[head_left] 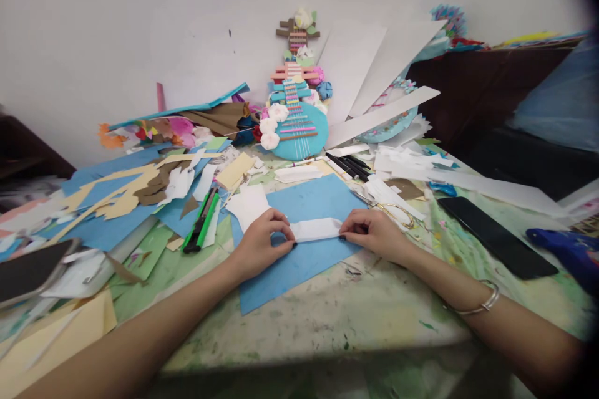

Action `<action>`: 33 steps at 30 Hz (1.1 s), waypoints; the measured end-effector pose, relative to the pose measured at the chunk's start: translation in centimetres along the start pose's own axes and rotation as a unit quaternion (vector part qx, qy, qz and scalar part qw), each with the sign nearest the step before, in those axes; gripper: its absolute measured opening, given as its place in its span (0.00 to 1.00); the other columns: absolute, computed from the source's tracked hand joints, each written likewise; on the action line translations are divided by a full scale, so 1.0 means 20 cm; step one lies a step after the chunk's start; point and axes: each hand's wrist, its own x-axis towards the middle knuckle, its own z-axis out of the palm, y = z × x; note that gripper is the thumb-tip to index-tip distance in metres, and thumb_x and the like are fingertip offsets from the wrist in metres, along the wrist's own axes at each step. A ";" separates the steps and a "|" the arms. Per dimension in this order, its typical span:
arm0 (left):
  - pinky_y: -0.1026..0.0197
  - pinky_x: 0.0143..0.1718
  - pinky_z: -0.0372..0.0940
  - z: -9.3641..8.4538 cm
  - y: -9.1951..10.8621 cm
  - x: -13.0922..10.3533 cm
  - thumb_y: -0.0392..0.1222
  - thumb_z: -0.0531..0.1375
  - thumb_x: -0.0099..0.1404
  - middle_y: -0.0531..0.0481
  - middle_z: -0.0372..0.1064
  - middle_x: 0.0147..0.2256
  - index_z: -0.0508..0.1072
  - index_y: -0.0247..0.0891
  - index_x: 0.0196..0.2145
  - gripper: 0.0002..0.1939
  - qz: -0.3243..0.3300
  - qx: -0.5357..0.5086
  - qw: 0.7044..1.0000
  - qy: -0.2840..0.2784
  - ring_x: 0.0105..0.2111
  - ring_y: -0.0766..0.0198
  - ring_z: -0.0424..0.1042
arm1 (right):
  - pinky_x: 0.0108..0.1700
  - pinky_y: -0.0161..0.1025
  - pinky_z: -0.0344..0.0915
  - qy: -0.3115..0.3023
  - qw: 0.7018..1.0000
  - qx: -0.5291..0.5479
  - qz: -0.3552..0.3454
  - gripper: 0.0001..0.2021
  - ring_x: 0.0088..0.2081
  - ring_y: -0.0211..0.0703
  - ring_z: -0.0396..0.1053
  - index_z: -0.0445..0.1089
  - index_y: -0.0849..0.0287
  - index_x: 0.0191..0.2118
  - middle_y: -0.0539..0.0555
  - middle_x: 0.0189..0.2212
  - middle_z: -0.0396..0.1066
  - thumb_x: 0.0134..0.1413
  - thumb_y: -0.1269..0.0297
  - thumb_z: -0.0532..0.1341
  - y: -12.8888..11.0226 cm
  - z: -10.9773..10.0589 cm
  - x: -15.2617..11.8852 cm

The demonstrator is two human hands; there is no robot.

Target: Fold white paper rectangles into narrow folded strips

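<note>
Between my two hands a narrow white paper strip [316,230] is stretched level, just over a blue paper sheet [281,277] on the table. My left hand [264,240] pinches its left end between thumb and fingers. At the strip's right end, my right hand [372,234] pinches it the same way. A white paper cutout [248,204] lies beyond my left hand, partly on the blue sheet. Beside my right hand are scissors with gold-coloured handles [397,215], partly covered by white paper scraps. A green box cutter [201,221] rests left of my left hand.
A turquoise paper guitar [302,134] with white flowers leans at the back. Black pens [349,166] lie before it. Paper scraps [140,190] cover the left side. A black phone [496,237] is at the right; another dark device [35,271] is at the left edge.
</note>
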 end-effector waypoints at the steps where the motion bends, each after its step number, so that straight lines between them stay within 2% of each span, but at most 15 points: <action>1: 0.59 0.45 0.61 0.00 0.00 0.00 0.32 0.60 0.53 0.50 0.62 0.38 0.74 0.38 0.26 0.04 -0.008 -0.001 1.000 0.000 0.41 0.62 0.66 | 0.27 0.32 0.57 -0.002 1.000 0.003 0.009 0.04 0.24 0.33 0.61 0.74 0.61 0.29 0.50 0.25 0.68 0.47 0.69 0.61 0.00 0.00 0.00; 5: 0.57 0.46 0.60 0.01 0.00 0.00 0.34 0.60 0.54 0.49 0.60 0.39 0.74 0.38 0.26 0.03 -0.029 0.006 1.000 0.002 0.43 0.60 0.65 | 0.27 0.32 0.57 -0.005 0.999 0.004 0.032 0.04 0.24 0.34 0.61 0.73 0.61 0.29 0.49 0.24 0.67 0.46 0.69 0.60 -0.01 0.00 0.00; 11: 0.54 0.46 0.61 0.03 0.00 0.01 0.39 0.58 0.57 0.47 0.61 0.40 0.73 0.38 0.27 0.05 -0.024 0.023 0.999 0.008 0.43 0.59 0.65 | 0.26 0.32 0.55 0.001 0.999 -0.011 0.040 0.06 0.24 0.34 0.60 0.72 0.60 0.29 0.49 0.23 0.66 0.47 0.67 0.59 -0.02 0.01 0.00; 21: 0.54 0.47 0.61 0.04 0.02 0.02 0.37 0.58 0.54 0.48 0.62 0.39 0.71 0.38 0.24 0.03 -0.039 0.046 0.998 0.022 0.42 0.58 0.66 | 0.27 0.32 0.54 0.026 0.995 -0.047 0.082 0.04 0.24 0.35 0.61 0.70 0.60 0.25 0.48 0.21 0.66 0.42 0.70 0.58 -0.09 0.04 0.02; 33: 0.53 0.46 0.60 0.06 0.02 0.02 0.37 0.57 0.56 0.48 0.62 0.39 0.69 0.37 0.23 0.05 -0.022 0.081 0.996 0.023 0.42 0.58 0.65 | 0.29 0.32 0.55 0.050 0.996 -0.055 0.059 0.03 0.26 0.35 0.61 0.68 0.60 0.25 0.48 0.23 0.66 0.41 0.72 0.58 -0.08 0.06 0.01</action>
